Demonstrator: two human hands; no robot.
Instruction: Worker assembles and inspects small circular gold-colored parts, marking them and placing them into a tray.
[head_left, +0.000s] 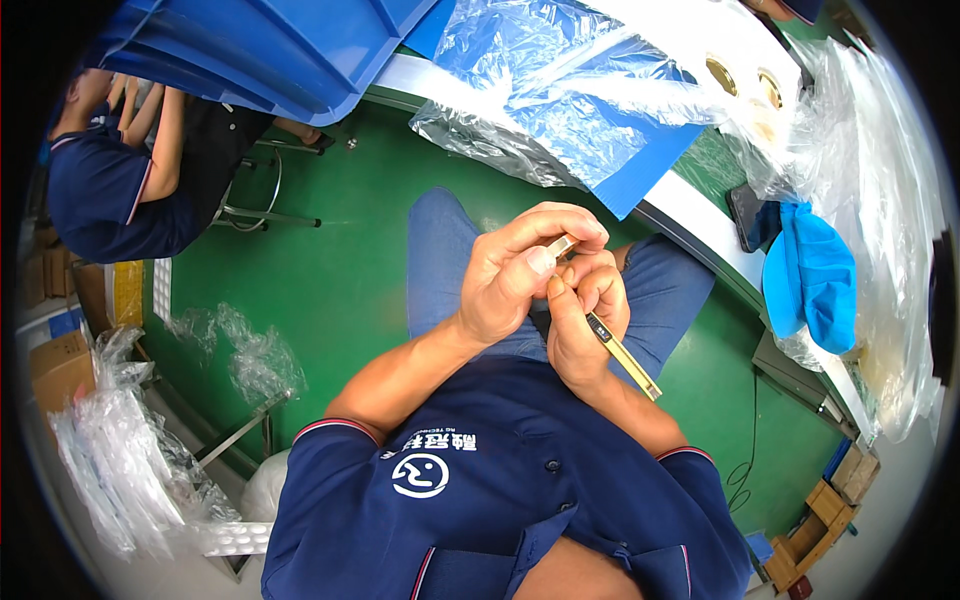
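Observation:
My two hands meet above my lap, close together. Between the thumb and fingers of my left hand is a small gold-coloured metal piece, mostly covered by the fingers. My right hand is closed around a slim yellow utility knife, whose rear end sticks out towards my right forearm. The knife's front end lies hidden among the fingers, near the metal piece. Whether a blade touches the piece cannot be made out.
A bench ahead holds clear plastic film, a blue cap, a dark phone and gold rings. A blue crate is at upper left. Near it sits another person. Plastic bags lie at left.

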